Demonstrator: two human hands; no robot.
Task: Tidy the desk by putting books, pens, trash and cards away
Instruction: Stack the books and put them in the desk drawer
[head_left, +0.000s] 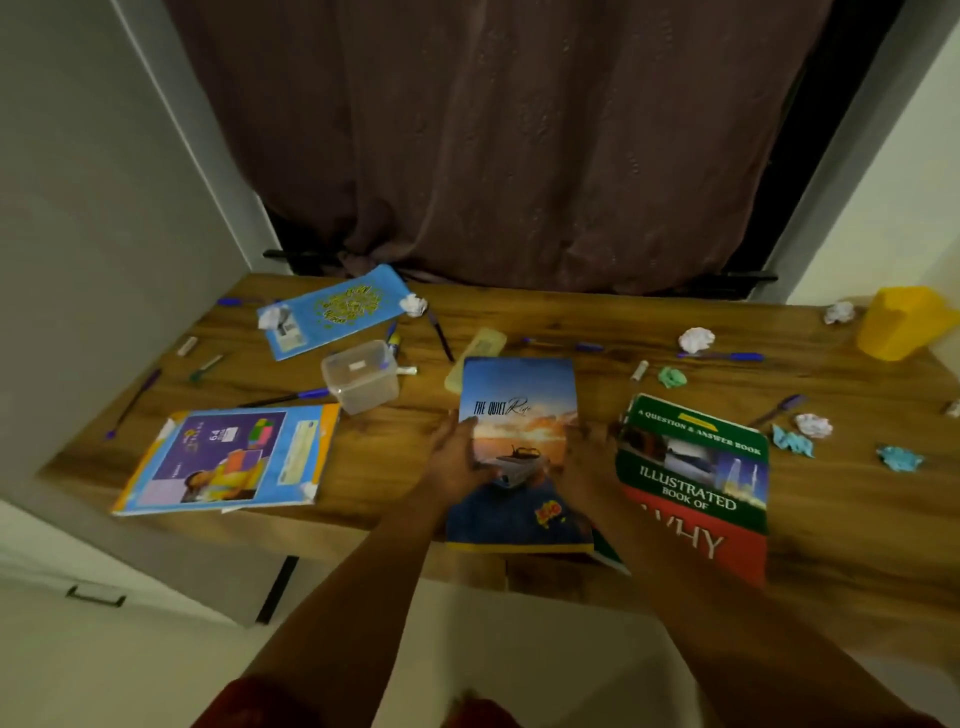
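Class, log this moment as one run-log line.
both hands grip sunset book | green book beside | trash, pens scattered

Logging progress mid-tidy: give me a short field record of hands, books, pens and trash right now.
left hand: grips sunset book at its left edge
right hand: holds the same book's right edge
other books: green book right; purple workbook left; blue booklet far left
pens: scattered, none put away
trash: paper balls loose on desk
containers: clear tub, yellow cup
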